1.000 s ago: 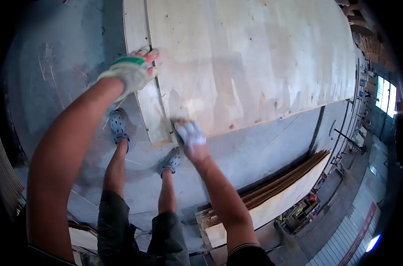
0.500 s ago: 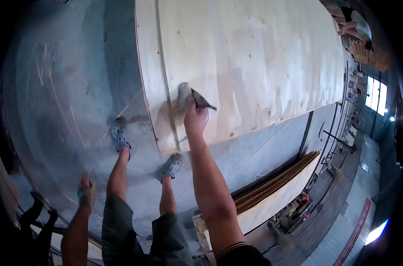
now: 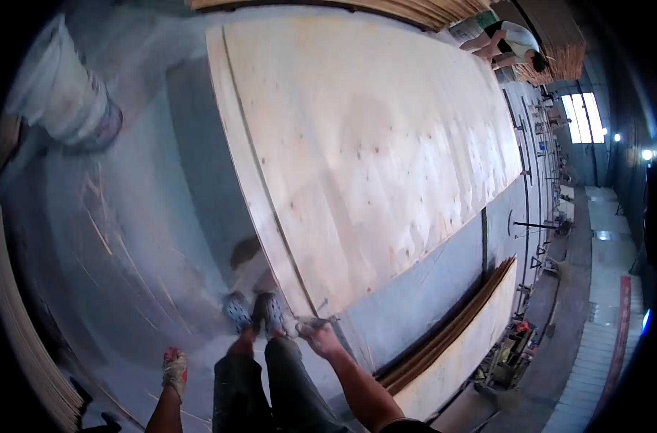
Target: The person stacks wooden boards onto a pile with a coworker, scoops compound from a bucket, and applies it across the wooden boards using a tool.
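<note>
In the head view, a broad plywood sheet (image 3: pixel 372 159) lay flat from the centre up towards one o'clock, and a narrow strip (image 3: pixel 254 189) ran along its left side from eleven o'clock down to six, a dark seam between the two. As far as could be judged, the laying side by side was done; pale and greyish streaks crossed the sheet, but which patches were finished and which were left could not be told. The right hand (image 3: pixel 316 336), at six o'clock, was near the bottom corner, its fingers apparently closed around a flat dark tool (image 3: pixel 318 320) — whether that tool touched the wood was too small to tell. The gloved left hand (image 3: pixel 175 370) hung between seven and eight o'clock, well apart from the sheet; whether its fingers were wide or narrow could not be made out. Counted up, there were one sheet, one strip, one tool in view, two shoes (image 3: pixel 273 315) at seven o'clock, one whitish bucket (image 3: pixel 68 101) at ten, and three stacks of boards near the sheet and floor edges — at half past four (image 3: pixel 464 352), eight and twelve o'clock. One other person (image 3: pixel 520 40) bent over between one and two.
</note>
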`<state>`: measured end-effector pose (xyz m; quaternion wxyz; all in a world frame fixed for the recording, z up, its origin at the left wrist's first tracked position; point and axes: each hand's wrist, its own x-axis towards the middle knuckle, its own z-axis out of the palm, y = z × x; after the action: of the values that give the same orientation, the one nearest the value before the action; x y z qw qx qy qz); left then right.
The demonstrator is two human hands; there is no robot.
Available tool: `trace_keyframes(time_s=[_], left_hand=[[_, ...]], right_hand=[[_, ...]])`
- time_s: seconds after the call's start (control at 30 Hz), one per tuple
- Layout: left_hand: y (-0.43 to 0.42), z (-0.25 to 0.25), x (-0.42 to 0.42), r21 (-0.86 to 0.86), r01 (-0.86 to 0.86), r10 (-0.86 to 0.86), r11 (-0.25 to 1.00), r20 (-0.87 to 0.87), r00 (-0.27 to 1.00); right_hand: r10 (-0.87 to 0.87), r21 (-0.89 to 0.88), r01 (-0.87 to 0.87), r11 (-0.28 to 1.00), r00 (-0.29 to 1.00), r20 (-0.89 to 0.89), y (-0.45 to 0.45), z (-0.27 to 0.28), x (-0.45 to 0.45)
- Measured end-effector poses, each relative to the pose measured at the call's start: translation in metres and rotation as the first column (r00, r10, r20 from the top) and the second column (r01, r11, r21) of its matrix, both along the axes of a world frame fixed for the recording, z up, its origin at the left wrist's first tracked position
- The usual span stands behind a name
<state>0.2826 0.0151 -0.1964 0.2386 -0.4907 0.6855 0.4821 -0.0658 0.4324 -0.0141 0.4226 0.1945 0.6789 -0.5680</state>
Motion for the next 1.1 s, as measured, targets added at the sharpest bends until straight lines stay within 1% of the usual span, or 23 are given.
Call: trace_keyframes(time_s=[0.03, 0.1, 0.13, 0.17, 0.23, 0.3, 0.37, 0.4, 0.43, 0.47, 0.53, 0.57, 0.6, 0.63, 0.67, 0.73, 0.8, 0.83, 0.9, 0.97, 1.0, 1.07, 1.1], left_hand=[[-0.026, 0.018, -0.032, -0.116, 0.319, -0.307, 0.94, 0.11, 0.945], [-0.051, 0.115, -0.133, -0.156, 0.25, -0.238, 0.956, 0.092, 0.967], [-0.063, 0.154, -0.177, -0.173, 0.162, -0.152, 0.971, 0.069, 0.986], [-0.087, 0.153, -0.191, -0.197, 0.162, -0.153, 0.967, 0.057, 0.986], [-0.136, 0.132, -0.207, -0.223, 0.348, -0.287, 0.91, 0.267, 0.92], [-0.177, 0.13, -0.238, -0.26, 0.382, -0.333, 0.887, 0.213, 0.919], [-0.202, 0.163, -0.253, -0.273, 0.413, -0.369, 0.869, 0.198, 0.908], [-0.2, 0.191, -0.286, -0.144, -0.073, 0.059, 0.987, -0.094, 0.994], [-0.197, 0.224, -0.318, 0.112, -0.491, 0.5, 0.864, -0.302, 0.812], [-0.2, 0.256, -0.342, 0.12, -0.49, 0.501, 0.863, -0.314, 0.806], [-0.219, 0.31, -0.391, 0.37, -0.66, 0.756, 0.654, -0.346, 0.555], [-0.233, 0.311, -0.39, 0.406, -0.668, 0.782, 0.624, -0.335, 0.526], [-0.246, 0.309, -0.386, 0.441, -0.674, 0.806, 0.592, -0.325, 0.495], [-0.264, 0.303, -0.389, 0.272, -0.781, 0.824, 0.562, -0.266, 0.5], [-0.28, 0.301, -0.395, 0.098, -0.855, 0.852, 0.51, -0.196, 0.486], [-0.326, 0.295, -0.429, 0.016, -0.843, 0.835, 0.537, -0.15, 0.529], [-0.366, 0.291, -0.471, 0.043, -0.793, 0.788, 0.608, -0.15, 0.597], [-0.386, 0.291, -0.494, 0.057, -0.765, 0.762, 0.642, -0.16, 0.627], [-0.433, 0.293, -0.553, 0.084, -0.671, 0.672, 0.736, -0.207, 0.711], [-0.476, 0.3, -0.622, 0.102, -0.558, 0.564, 0.823, -0.256, 0.785], [-0.493, 0.303, -0.66, 0.108, -0.488, 0.497, 0.866, -0.283, 0.82], [-0.525, 0.313, -0.746, 0.094, -0.314, 0.326, 0.945, -0.344, 0.88], [-0.54, 0.32, -0.79, 0.06, -0.206, 0.214, 0.977, -0.371, 0.904]], right_hand=[[-0.336, -0.241, 0.392, 0.888, 0.91, 0.242, -0.015, 0.001, 0.0], [-0.383, -0.264, 0.448, 0.854, 0.885, 0.264, -0.068, 0.065, -0.047], [-0.274, -0.166, 0.308, 0.937, 0.941, 0.199, -0.086, 0.077, -0.067], [-0.151, -0.056, 0.16, 0.986, 0.978, 0.143, -0.106, 0.086, -0.09], [-0.094, -0.095, 0.097, 0.991, 0.995, 0.028, -0.16, 0.121, -0.15], [0.029, -0.111, -0.052, 0.992, 0.98, -0.198, -0.23, 0.162, -0.23], [0.142, -0.121, -0.2, 0.972, 0.916, -0.376, -0.312, 0.202, -0.302], [0.161, -0.207, -0.256, 0.944, 0.907, -0.39, -0.357, 0.23, -0.336], [0.171, -0.286, -0.302, 0.909, 0.898, -0.406, -0.404, 0.265, -0.368], [0.233, -0.275, -0.438, 0.856, 0.802, -0.551, -0.453, 0.311, -0.398], [0.302, -0.158, -0.621, 0.768, 0.568, -0.766, -0.55, 0.343, -0.436], [0.703, 0.047, -0.812, 0.582, 0.473, -0.531, -0.602, 0.392, -0.463], [0.593, -0.296, -0.786, 0.542, 0.608, -0.528, -0.661, 0.392, -0.47], [0.505, -0.13, -0.821, 0.556, 0.458, -0.731, -0.717, 0.401, -0.478], [0.466, -0.086, -0.857, 0.507, 0.357, -0.81, -0.77, 0.391, -0.482], [0.321, -0.012, -0.887, 0.461, 0.179, -0.93, -0.919, 0.286, -0.475], [0.179, 0.073, -0.829, 0.555, 0.034, -0.983, -1.046, 0.151, -0.468], [0.361, 0.147, -0.588, 0.795, 0.265, -0.894, -1.027, 0.136, -0.461], [0.291, 0.316, -0.75, 0.581, -0.172, -0.941, -0.989, 0.123, -0.469], [0.3, 0.636, -0.771, 0.029, -0.601, -0.741, -0.998, 0.145, -0.502], [0.499, 0.359, -0.932, -0.057, -0.338, -0.798, -0.999, 0.158, -0.519], [0.678, 0.005, -0.964, 0.267, 0.184, -0.711, -0.964, 0.206, -0.576], [0.642, -0.241, -0.879, 0.411, 0.467, -0.607, -0.939, 0.222, -0.625]])
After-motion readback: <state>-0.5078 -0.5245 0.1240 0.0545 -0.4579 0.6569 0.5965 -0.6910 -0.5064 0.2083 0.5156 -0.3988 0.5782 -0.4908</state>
